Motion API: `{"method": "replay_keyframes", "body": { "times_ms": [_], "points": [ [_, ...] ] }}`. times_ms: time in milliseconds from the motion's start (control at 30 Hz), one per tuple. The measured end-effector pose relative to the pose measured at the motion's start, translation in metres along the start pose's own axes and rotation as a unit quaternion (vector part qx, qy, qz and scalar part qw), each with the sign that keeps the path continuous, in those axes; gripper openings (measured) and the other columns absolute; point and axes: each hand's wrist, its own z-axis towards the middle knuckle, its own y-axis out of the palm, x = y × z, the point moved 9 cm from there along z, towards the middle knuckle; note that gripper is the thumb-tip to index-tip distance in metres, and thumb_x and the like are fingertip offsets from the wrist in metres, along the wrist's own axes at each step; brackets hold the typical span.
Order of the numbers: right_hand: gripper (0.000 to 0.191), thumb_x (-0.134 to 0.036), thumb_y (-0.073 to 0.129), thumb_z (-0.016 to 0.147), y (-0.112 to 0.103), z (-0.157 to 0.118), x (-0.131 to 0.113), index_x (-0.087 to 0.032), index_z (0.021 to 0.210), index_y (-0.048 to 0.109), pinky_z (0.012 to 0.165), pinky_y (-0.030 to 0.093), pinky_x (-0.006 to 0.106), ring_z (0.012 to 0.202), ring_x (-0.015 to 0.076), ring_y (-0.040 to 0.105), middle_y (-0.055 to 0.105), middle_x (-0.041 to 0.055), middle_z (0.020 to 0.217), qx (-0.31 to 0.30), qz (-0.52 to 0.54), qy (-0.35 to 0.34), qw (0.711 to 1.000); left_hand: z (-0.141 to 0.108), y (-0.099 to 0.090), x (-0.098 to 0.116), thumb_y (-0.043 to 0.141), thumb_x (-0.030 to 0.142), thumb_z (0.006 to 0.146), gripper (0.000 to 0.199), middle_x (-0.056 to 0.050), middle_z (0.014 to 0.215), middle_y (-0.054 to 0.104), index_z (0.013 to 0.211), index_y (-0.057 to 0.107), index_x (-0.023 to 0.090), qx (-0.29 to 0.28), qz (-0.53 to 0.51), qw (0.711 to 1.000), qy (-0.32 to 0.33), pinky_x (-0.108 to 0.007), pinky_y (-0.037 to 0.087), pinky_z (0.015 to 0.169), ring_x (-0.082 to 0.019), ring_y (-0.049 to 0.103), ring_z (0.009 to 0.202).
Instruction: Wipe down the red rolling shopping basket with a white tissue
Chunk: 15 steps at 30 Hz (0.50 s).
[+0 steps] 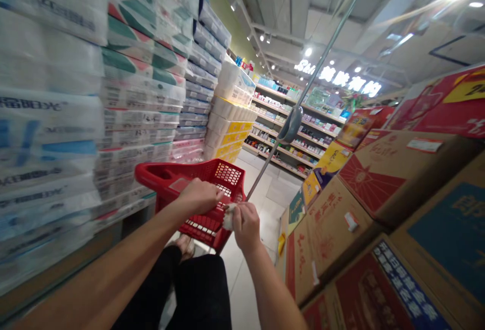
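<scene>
My right hand (247,225) is closed around the lower end of a long metal pole (262,172), with a white cloth-like bundle (229,216) at the fingers. It looks like a mop; a grey cup-shaped piece (292,124) sits partway along the pole, which slants away up to the right. My left hand (200,196) is curled into a fist just left of the bundle; what it holds, if anything, is hidden. Behind and below both hands is a red plastic shopping basket (146,174) with perforated walls.
Stacked packs of tissue paper (140,92) line the left side. On the right, cardboard cartons (337,224) are piled high beside the pole. Shelves of small goods (276,98) stand at the far end. Pale floor tiles (242,289) run between, beside my legs (204,289).
</scene>
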Motion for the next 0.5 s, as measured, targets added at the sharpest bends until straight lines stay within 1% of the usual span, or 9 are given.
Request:
{"method": "replay_keyframes", "body": {
  "times_ms": [67, 133, 167, 233, 300, 333, 367, 433, 500],
  "points": [
    [0.027, -0.021, 0.037, 0.096, -0.009, -0.015, -0.006, -0.017, 0.107, 0.061, 0.087, 0.048, 0.035, 0.103, 0.0199, 0.057, 0.062, 0.0114, 0.105, 0.060, 0.019, -0.026, 0.998, -0.002, 0.001, 0.008, 0.020, 0.053, 0.093, 0.062, -0.012, 0.095, 0.075, 0.090, 0.074, 0.023, 0.004, -0.013, 1.000, 0.021, -0.039, 0.042, 0.083, -0.026, 0.068, 0.089],
    [0.030, -0.022, 0.034, 0.097, -0.013, -0.019, -0.010, -0.016, 0.110, 0.061, 0.088, 0.048, 0.036, 0.104, 0.0208, 0.057, 0.062, 0.0130, 0.107, 0.070, 0.012, -0.032, 0.997, -0.003, 0.002, 0.007, 0.021, 0.055, 0.092, 0.062, -0.011, 0.092, 0.075, 0.088, 0.074, 0.024, 0.010, -0.018, 1.000, 0.019, -0.039, 0.042, 0.082, -0.026, 0.067, 0.087],
    [0.031, -0.022, 0.034, 0.097, -0.011, -0.015, -0.010, -0.016, 0.103, 0.063, 0.085, 0.048, 0.035, 0.099, 0.0204, 0.059, 0.064, 0.0117, 0.100, 0.043, -0.001, -0.021, 0.999, -0.003, 0.001, 0.006, 0.023, 0.055, 0.092, 0.060, -0.010, 0.092, 0.075, 0.088, 0.075, 0.025, 0.012, -0.019, 1.000, 0.019, -0.038, 0.042, 0.082, -0.026, 0.067, 0.086],
    [0.035, -0.023, 0.034, 0.097, -0.001, 0.000, -0.004, -0.018, 0.080, 0.065, 0.076, 0.046, 0.031, 0.081, 0.0181, 0.060, 0.064, 0.0067, 0.078, -0.063, -0.044, 0.026, 0.997, -0.003, 0.001, 0.007, 0.028, 0.055, 0.091, 0.055, -0.008, 0.093, 0.075, 0.088, 0.075, 0.027, 0.012, -0.022, 0.999, 0.032, -0.037, 0.041, 0.084, -0.025, 0.067, 0.087],
    [0.038, -0.028, 0.041, 0.095, 0.011, 0.016, 0.004, -0.019, 0.064, 0.062, 0.064, 0.042, 0.028, 0.067, 0.0163, 0.058, 0.064, 0.0050, 0.069, -0.195, -0.103, 0.075, 0.972, 0.000, 0.002, 0.011, 0.030, 0.054, 0.090, 0.052, -0.008, 0.093, 0.075, 0.087, 0.074, 0.026, 0.008, -0.022, 0.999, 0.045, -0.037, 0.041, 0.085, -0.023, 0.067, 0.087],
    [0.039, -0.029, 0.043, 0.094, 0.016, 0.021, 0.008, -0.019, 0.061, 0.061, 0.060, 0.039, 0.027, 0.062, 0.0155, 0.057, 0.064, 0.0046, 0.066, -0.248, -0.126, 0.094, 0.956, 0.001, 0.003, 0.013, 0.030, 0.053, 0.090, 0.052, -0.008, 0.093, 0.075, 0.087, 0.074, 0.026, 0.007, -0.022, 0.998, 0.050, -0.037, 0.041, 0.085, -0.023, 0.066, 0.087],
    [0.039, -0.031, 0.044, 0.094, 0.017, 0.024, 0.012, -0.019, 0.060, 0.061, 0.058, 0.038, 0.027, 0.060, 0.0156, 0.056, 0.064, 0.0050, 0.065, -0.277, -0.150, 0.110, 0.943, 0.003, 0.003, 0.016, 0.030, 0.053, 0.091, 0.052, -0.008, 0.093, 0.075, 0.087, 0.074, 0.026, 0.007, -0.021, 0.998, 0.053, -0.037, 0.041, 0.085, -0.023, 0.066, 0.087],
    [0.038, -0.031, 0.045, 0.093, 0.017, 0.026, 0.014, -0.019, 0.062, 0.063, 0.057, 0.037, 0.027, 0.059, 0.0160, 0.056, 0.065, 0.0064, 0.066, -0.284, -0.187, 0.122, 0.933, 0.006, 0.004, 0.021, 0.029, 0.052, 0.091, 0.052, -0.008, 0.094, 0.075, 0.087, 0.074, 0.026, 0.007, -0.021, 0.998, 0.056, -0.036, 0.040, 0.086, -0.023, 0.066, 0.087],
    [0.035, -0.028, 0.044, 0.094, 0.013, 0.019, 0.009, -0.019, 0.066, 0.064, 0.062, 0.040, 0.028, 0.065, 0.0173, 0.058, 0.065, 0.0075, 0.070, -0.214, -0.208, 0.112, 0.948, 0.008, 0.005, 0.024, 0.030, 0.052, 0.091, 0.051, -0.007, 0.095, 0.075, 0.087, 0.074, 0.026, 0.007, -0.022, 0.998, 0.061, -0.036, 0.040, 0.087, -0.022, 0.066, 0.088]
  ]
}}
